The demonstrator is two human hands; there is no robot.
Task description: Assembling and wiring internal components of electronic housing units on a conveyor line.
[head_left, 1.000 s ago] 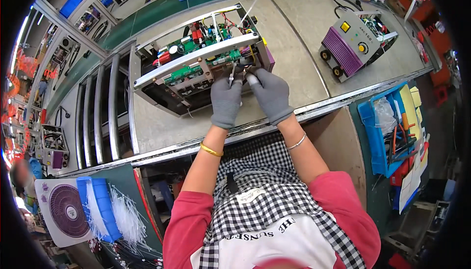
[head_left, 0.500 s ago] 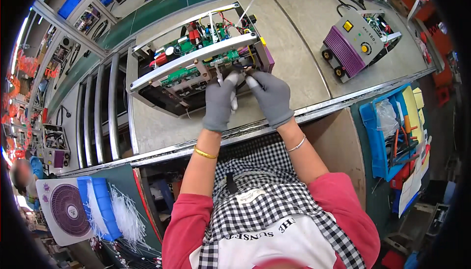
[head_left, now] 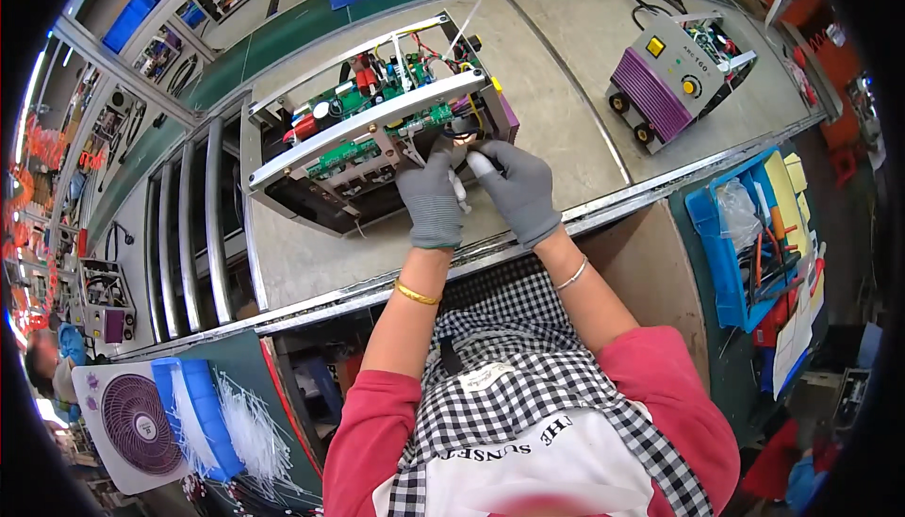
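Observation:
An uncovered machine, apparently a welding machine [head_left: 368, 112], stands on the workbench with green circuit boards, red parts and wires inside a metal frame. Both my hands, in grey gloves with pale fingertips, meet at its near right corner. The fingers of my left hand [head_left: 432, 198] are closed in a pinch beside the frame's lower rail. My right hand [head_left: 518, 195] pinches opposite it, thumb and forefinger together. Dark wires [head_left: 462, 128] come down to the fingertips. Whatever the fingers grip is mostly hidden by the gloves. A thin white tie [head_left: 466, 19] sticks up from the machine's far right corner.
A second purple machine [head_left: 674, 83] stands farther right on the bench [head_left: 566, 17]. Metal rollers [head_left: 215, 225] lie to the left. Blue trays hold tools [head_left: 754, 258] at right and white cable ties [head_left: 247, 423] at lower left, beside a fan [head_left: 141, 423]. Another person [head_left: 58, 357] is far left.
My left hand has shifted slightly right and down, closer to my right hand. Both hands remain at the machine's corner. The whole view has shifted a little.

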